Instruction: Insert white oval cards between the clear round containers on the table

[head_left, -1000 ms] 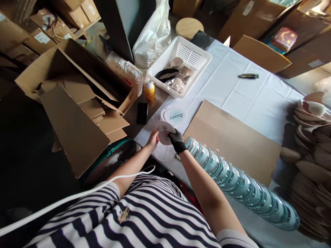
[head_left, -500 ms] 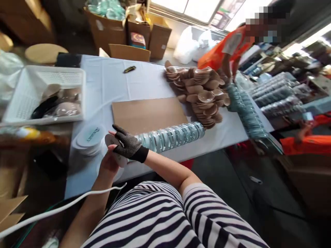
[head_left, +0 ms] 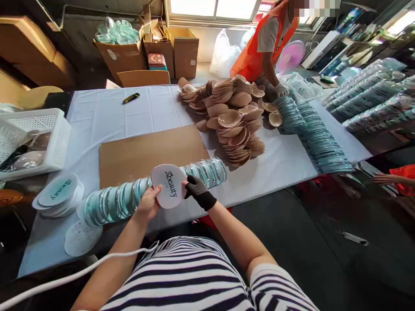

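Both hands hold one white oval card (head_left: 169,185) printed "beauty", lifted in front of me. My bare left hand (head_left: 148,204) grips its left edge. My right hand (head_left: 197,190), in a black mesh glove, grips its right edge. Just behind the card lies a long row of clear blue plastic shells (head_left: 129,196) on the white-covered table (head_left: 149,114). A stack of the same printed cards (head_left: 58,194) sits at the table's left end, with another white card (head_left: 81,235) near the front edge.
A brown cardboard sheet (head_left: 142,153) lies mid-table. Behind it is a heap of beige cups (head_left: 235,119) and more blue shells (head_left: 311,138). A person in an orange vest (head_left: 264,41) works at the far side. A white basket (head_left: 35,134) stands left; a utility knife (head_left: 130,98) lies at the back.
The view has swung right from the card stack to the table's middle. The card went with my hands from beside the stack to in front of the shell row.
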`<state>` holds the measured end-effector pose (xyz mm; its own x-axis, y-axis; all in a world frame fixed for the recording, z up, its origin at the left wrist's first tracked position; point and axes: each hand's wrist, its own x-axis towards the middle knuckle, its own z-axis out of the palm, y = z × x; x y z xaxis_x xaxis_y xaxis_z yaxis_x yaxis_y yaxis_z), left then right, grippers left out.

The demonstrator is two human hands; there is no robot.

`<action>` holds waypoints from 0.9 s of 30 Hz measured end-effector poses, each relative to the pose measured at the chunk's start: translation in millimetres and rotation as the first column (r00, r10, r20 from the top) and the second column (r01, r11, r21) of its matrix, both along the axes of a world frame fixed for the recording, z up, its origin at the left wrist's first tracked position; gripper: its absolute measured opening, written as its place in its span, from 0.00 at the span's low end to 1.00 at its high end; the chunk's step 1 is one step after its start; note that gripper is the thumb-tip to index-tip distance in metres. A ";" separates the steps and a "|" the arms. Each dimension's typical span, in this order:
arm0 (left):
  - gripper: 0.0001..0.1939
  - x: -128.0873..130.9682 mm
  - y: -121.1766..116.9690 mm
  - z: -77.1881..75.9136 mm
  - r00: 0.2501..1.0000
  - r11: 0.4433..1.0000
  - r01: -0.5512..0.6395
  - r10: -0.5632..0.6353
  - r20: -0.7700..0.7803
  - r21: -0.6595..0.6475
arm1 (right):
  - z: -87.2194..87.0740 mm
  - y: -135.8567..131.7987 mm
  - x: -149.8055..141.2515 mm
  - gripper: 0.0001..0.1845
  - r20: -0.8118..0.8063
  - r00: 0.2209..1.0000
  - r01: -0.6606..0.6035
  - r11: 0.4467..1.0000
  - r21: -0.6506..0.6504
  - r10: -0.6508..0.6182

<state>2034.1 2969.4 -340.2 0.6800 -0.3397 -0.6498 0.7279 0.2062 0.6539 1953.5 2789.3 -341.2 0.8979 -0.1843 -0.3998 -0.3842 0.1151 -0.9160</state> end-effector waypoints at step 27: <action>0.37 -31.5 -192.4 9.0 0.585 0.573 0.796 -0.811 0.008 -0.196 | -8.4 -202.1 -123.2 0.36 -0.056 0.997 0.075 0.810 0.581 -0.053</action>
<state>2002.6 2777.0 -331.3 0.0271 -0.8245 -0.5653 0.6915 -0.3929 0.6061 1830.3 2587.2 -349.6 0.8754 0.0369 -0.4820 -0.3880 0.6483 -0.6551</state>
